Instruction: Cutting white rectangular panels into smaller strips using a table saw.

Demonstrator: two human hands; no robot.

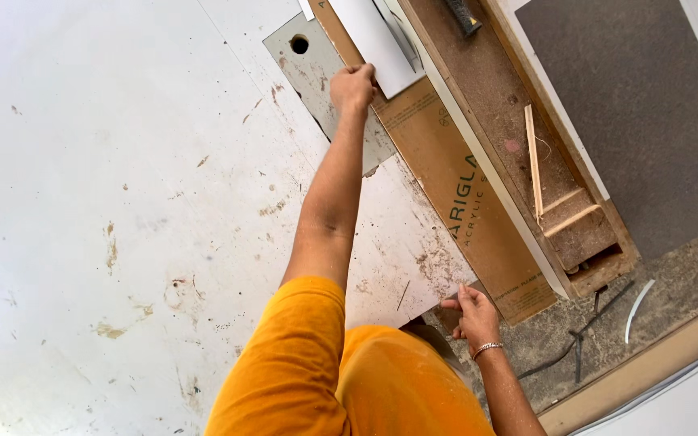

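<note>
L hand (355, 85), R hand (472, 316) grip long brown paper-covered sheet (454, 182).

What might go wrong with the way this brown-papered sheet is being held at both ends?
1. The left hand grips the far end of the paper-covered acrylic sheet at full stretch, so the grip may slip.
2. The right hand pinches only the near corner; the long sheet could twist or flex.
3. A loose wood strip lies in the wooden tray alongside; a sideways shift might knock it.
</note>
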